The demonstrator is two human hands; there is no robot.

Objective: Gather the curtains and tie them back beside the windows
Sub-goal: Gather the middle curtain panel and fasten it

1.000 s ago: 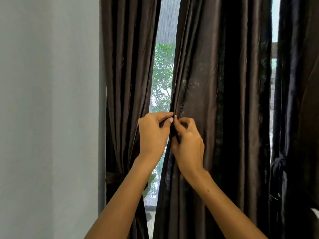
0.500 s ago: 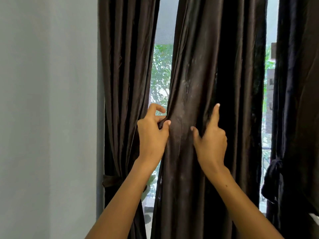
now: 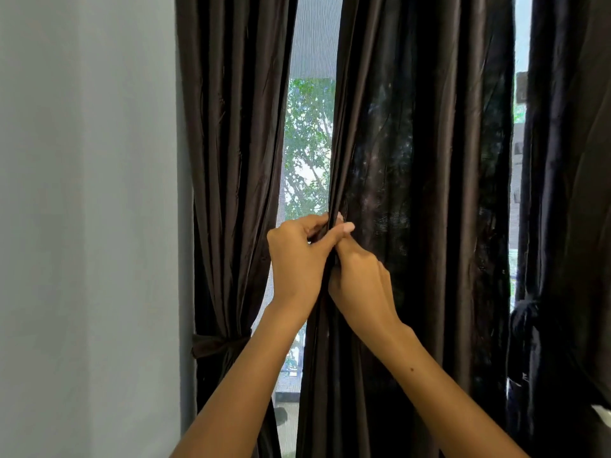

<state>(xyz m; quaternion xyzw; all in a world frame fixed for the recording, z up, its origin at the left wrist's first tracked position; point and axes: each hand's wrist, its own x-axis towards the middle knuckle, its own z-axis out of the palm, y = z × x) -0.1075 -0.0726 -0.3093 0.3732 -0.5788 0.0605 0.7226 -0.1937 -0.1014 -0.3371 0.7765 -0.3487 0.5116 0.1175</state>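
A pale blue-grey wall (image 3: 86,209) fills the nine o'clock side of the view. Beside it, at about ten o'clock, hangs the left curtain (image 3: 231,143), dark brown and already cinched by a tieback (image 3: 218,346) low down at eight o'clock. The middle curtain (image 3: 426,160) takes up the centre and runs from twelve o'clock down to six; it hangs loose, with its folds drawn together along its left edge. A third dark curtain (image 3: 568,193) stands at three o'clock, with a knotted bunch of cloth at its left edge near four o'clock. Between the left and middle curtains a strip of window (image 3: 307,143) shows green leaves outside; a thinner strip shows at two o'clock.

At the centre, the left hand (image 3: 297,256) grasps the gathered left edge of the middle curtain, thumb laid across the front of the folds and fingers curled behind them. The right hand (image 3: 360,279) touches the left hand just below it and clutches the same bunched edge, its fingertips hidden in the cloth.
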